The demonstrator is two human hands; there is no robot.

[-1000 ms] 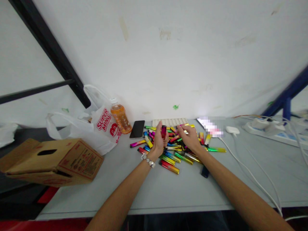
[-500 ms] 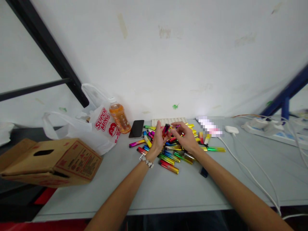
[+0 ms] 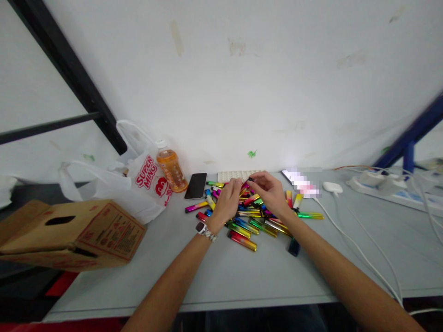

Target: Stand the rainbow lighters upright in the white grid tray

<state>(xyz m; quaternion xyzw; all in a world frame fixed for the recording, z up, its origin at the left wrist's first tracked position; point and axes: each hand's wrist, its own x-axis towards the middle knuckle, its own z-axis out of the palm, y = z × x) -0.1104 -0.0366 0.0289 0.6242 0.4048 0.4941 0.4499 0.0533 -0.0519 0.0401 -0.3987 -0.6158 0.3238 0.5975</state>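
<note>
Many shiny coloured lighters [image 3: 242, 240] lie in a loose pile on the grey table [image 3: 263, 276]. Over the pile's left side is my left hand [image 3: 226, 200], back upward, with its fingers closed at the end of a pink-red lighter [image 3: 245, 185]. My right hand [image 3: 271, 191] pinches the dark end of that lighter between thumb and fingers. The two hands are close together with the lighter between them. A watch [image 3: 200, 227] is on my left wrist. Behind my hands stands a cream gridded tray [image 3: 238, 175], partly hidden.
A cardboard box [image 3: 107, 235], a white plastic bag [image 3: 148, 184], an orange drink bottle [image 3: 172, 168] and a black phone [image 3: 195, 186] are on the left. At right are a lit phone [image 3: 301, 183], a white case [image 3: 332, 187], cables and a power strip [image 3: 387, 189]. A dark object [image 3: 294, 247] lies near my right forearm.
My left hand has turned from palm-facing to back upward, so its watch face shows. My right hand has shifted slightly, and the lighter between the hands has tilted.
</note>
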